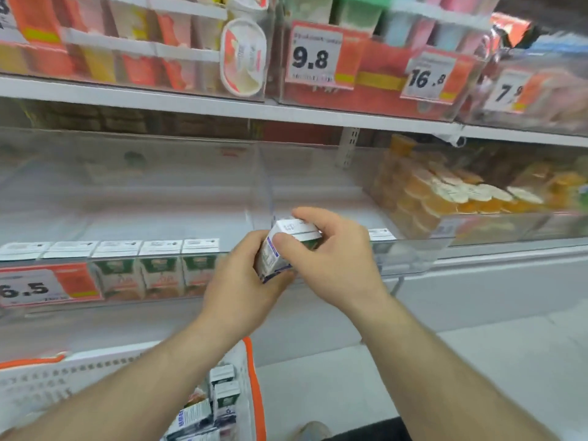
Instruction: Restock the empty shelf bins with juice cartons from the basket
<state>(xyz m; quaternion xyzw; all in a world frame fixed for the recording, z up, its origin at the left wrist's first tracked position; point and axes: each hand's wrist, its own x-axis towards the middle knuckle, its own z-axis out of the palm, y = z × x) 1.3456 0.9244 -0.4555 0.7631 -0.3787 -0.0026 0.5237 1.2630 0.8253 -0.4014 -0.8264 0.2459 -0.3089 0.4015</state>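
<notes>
Juice carton [288,246] held tilted in the air by both hands, just in front of the clear shelf bin [318,192] and at its front edge. Left hand [245,281] below and to the left of this carton, fingers curled round its lower side. Right hand [331,253] to the right of the carton, thumb on the near face, fingers bent over the top end; both hands gripping narrow on the same carton. To the left of the carton, a row of green and white cartons [159,268] standing upright along the front of the neighbouring bin, with a price tag 6.5 [28,289] further left. Below the carton, near the forearms, white basket [251,393] with orange rim, more cartons [219,399] lying inside. To the right of the carton, orange cups [445,192] stacked in another bin. Above the carton, upper shelf with price tags 9.8 [313,55] and 16.8 [428,78]. Picture rather blurred, small print not readable.
</notes>
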